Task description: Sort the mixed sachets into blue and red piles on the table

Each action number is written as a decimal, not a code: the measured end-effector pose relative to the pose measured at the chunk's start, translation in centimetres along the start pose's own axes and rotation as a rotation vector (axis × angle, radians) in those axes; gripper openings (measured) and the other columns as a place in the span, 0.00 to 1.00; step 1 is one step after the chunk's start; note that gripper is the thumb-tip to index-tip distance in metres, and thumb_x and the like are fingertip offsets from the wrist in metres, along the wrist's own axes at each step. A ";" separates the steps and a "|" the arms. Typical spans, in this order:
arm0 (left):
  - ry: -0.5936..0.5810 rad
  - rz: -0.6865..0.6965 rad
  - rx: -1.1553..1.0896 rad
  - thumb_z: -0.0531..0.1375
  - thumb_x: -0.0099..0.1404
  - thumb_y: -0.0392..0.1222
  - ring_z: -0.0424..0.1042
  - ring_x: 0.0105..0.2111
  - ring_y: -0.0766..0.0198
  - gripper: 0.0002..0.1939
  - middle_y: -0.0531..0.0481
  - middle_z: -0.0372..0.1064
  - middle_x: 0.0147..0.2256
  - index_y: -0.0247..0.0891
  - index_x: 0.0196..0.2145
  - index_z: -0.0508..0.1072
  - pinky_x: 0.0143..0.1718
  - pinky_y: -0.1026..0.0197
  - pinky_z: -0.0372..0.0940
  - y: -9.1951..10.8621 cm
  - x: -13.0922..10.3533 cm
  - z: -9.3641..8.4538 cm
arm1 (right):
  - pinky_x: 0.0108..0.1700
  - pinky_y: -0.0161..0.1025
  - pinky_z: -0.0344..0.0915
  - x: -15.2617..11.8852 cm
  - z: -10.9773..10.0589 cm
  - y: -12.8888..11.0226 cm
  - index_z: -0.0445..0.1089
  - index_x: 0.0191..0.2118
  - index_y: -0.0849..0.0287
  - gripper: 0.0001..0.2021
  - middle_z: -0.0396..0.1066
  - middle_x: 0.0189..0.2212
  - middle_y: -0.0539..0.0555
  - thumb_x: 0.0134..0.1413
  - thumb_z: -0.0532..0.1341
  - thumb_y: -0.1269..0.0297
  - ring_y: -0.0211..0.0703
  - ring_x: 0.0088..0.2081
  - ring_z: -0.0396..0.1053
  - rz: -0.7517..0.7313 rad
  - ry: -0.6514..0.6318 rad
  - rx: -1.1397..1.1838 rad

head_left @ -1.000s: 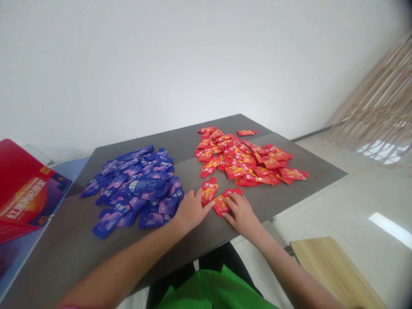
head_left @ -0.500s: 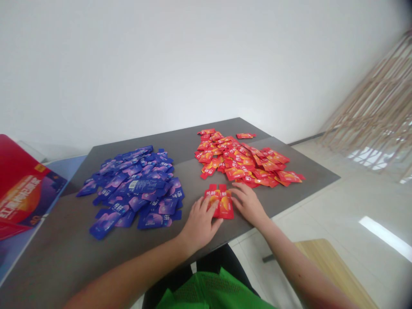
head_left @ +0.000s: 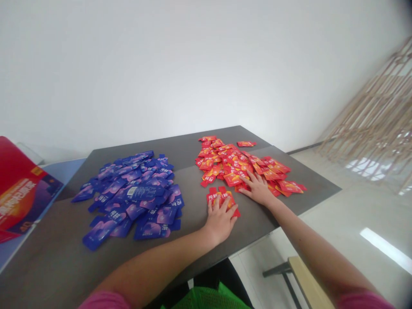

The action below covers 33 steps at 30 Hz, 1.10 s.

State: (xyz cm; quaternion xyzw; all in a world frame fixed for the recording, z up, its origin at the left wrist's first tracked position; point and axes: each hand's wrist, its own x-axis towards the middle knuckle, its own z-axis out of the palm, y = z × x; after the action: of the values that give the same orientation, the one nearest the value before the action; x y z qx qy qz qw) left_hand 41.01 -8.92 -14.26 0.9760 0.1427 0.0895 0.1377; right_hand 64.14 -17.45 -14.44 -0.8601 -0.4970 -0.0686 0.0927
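Note:
My left hand [head_left: 221,219] lies with fingers spread over two red pouches [head_left: 213,193] set side by side near the table's front edge, covering their lower parts. At the near side of a heap of red pouches [head_left: 234,161], my right hand [head_left: 260,189] rests with its fingers apart, touching the pouches there. Whether its fingertips grip one cannot be made out. Each red pouch has a small spout-like tab, white lettering and an orange fruit picture. Left of my hands is a heap of blue-purple pouches [head_left: 138,180], one showing a barcode.
The grey table [head_left: 189,176] stands against a white wall. One red pouch [head_left: 246,144] lies apart behind the red heap. A red and purple printed box [head_left: 22,193] is at the far left. A wooden-topped stool [head_left: 309,279] stands at the lower right, and a bamboo-like rack [head_left: 376,116] beyond.
My right hand has moved from beside the two red pouches up to the red heap. My left hand has shifted right and now covers both pouches. The camera view has moved slightly.

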 end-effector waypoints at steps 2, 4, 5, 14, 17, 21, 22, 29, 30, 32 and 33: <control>0.005 -0.036 -0.004 0.49 0.69 0.52 0.44 0.65 0.37 0.24 0.48 0.52 0.65 0.51 0.60 0.63 0.60 0.28 0.43 -0.1 1.4 0.3 | 0.58 0.71 0.50 1.1 0.1 0.1 0.59 0.63 0.43 0.29 0.47 0.68 0.56 0.57 0.55 0.41 0.71 0.64 0.48 -0.003 -0.008 -0.002; 0.011 -0.076 -0.010 0.49 0.69 0.52 0.43 0.65 0.37 0.24 0.47 0.53 0.65 0.50 0.60 0.63 0.60 0.28 0.42 -0.4 2.8 0.6 | 0.58 0.70 0.50 2.2 0.3 0.1 0.59 0.63 0.42 0.29 0.47 0.68 0.55 0.57 0.55 0.42 0.71 0.64 0.48 -0.010 -0.011 -0.003; 0.016 -0.096 -0.012 0.49 0.69 0.52 0.43 0.65 0.37 0.24 0.47 0.53 0.65 0.50 0.60 0.64 0.60 0.28 0.43 -0.5 3.6 0.7 | 0.58 0.70 0.50 2.8 0.4 0.1 0.59 0.63 0.42 0.29 0.47 0.68 0.55 0.57 0.55 0.42 0.71 0.64 0.48 -0.011 -0.009 -0.004; 0.104 -0.164 0.036 0.49 0.69 0.51 0.45 0.65 0.37 0.24 0.46 0.54 0.64 0.48 0.60 0.64 0.61 0.29 0.40 -1.0 7.0 0.9 | 0.61 0.64 0.48 5.1 -0.1 -0.7 0.59 0.63 0.50 0.29 0.47 0.67 0.60 0.59 0.54 0.45 0.67 0.65 0.46 0.014 0.090 -0.027; 0.115 -0.163 0.051 0.48 0.69 0.51 0.45 0.65 0.39 0.24 0.47 0.54 0.64 0.49 0.60 0.64 0.61 0.30 0.41 -1.0 6.9 0.9 | 0.62 0.63 0.47 2.7 -0.8 0.3 0.57 0.64 0.50 0.31 0.45 0.68 0.59 0.58 0.55 0.45 0.64 0.66 0.45 0.077 0.208 -0.074; 0.133 -0.156 0.070 0.49 0.69 0.50 0.46 0.65 0.41 0.23 0.47 0.55 0.64 0.48 0.60 0.65 0.61 0.31 0.41 -0.9 6.8 1.0 | 0.58 0.66 0.51 -1.6 -1.3 4.2 0.57 0.64 0.49 0.33 0.43 0.68 0.61 0.57 0.53 0.40 0.69 0.65 0.45 0.406 0.319 -0.123; 0.141 -0.151 0.074 0.49 0.69 0.49 0.46 0.65 0.41 0.23 0.46 0.55 0.64 0.47 0.59 0.65 0.61 0.31 0.41 -0.8 6.8 1.0 | 0.57 0.67 0.52 -2.4 -1.3 5.3 0.57 0.64 0.49 0.33 0.42 0.68 0.61 0.57 0.51 0.38 0.71 0.64 0.45 0.496 0.277 -0.114; 0.167 -0.138 0.077 0.50 0.68 0.49 0.47 0.64 0.40 0.23 0.45 0.56 0.63 0.46 0.59 0.66 0.61 0.30 0.42 -0.9 6.8 1.2 | 0.58 0.68 0.50 -1.0 0.2 7.9 0.54 0.65 0.43 0.35 0.51 0.65 0.58 0.55 0.47 0.34 0.70 0.63 0.49 0.541 -0.027 -0.054; 0.171 -0.137 0.074 0.50 0.68 0.49 0.47 0.64 0.40 0.23 0.45 0.56 0.63 0.46 0.59 0.66 0.61 0.30 0.42 -0.9 6.8 1.2 | 0.58 0.68 0.49 0.0 0.4 7.7 0.53 0.65 0.44 0.35 0.51 0.66 0.59 0.56 0.46 0.34 0.70 0.64 0.48 0.527 -0.035 -0.052; 0.174 -0.139 0.067 0.50 0.68 0.49 0.47 0.64 0.40 0.22 0.45 0.57 0.63 0.47 0.58 0.66 0.61 0.30 0.42 -0.9 6.8 1.2 | 0.59 0.67 0.48 1.9 0.7 7.1 0.53 0.66 0.45 0.36 0.50 0.66 0.59 0.56 0.47 0.34 0.69 0.64 0.47 0.495 -0.050 -0.048; 0.173 -0.141 0.064 0.51 0.68 0.49 0.47 0.64 0.39 0.22 0.46 0.57 0.63 0.47 0.58 0.67 0.61 0.30 0.42 -1.0 6.8 1.2 | 0.59 0.66 0.48 2.8 0.8 6.8 0.53 0.66 0.45 0.36 0.49 0.66 0.59 0.56 0.47 0.35 0.68 0.65 0.47 0.478 -0.056 -0.044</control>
State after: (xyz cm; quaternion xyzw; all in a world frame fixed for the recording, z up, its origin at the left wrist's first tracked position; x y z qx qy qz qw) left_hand 47.47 -6.26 -14.77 0.9561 0.2252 0.1587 0.0998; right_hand 71.46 -18.27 -15.28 -0.9567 -0.2799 -0.0316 0.0735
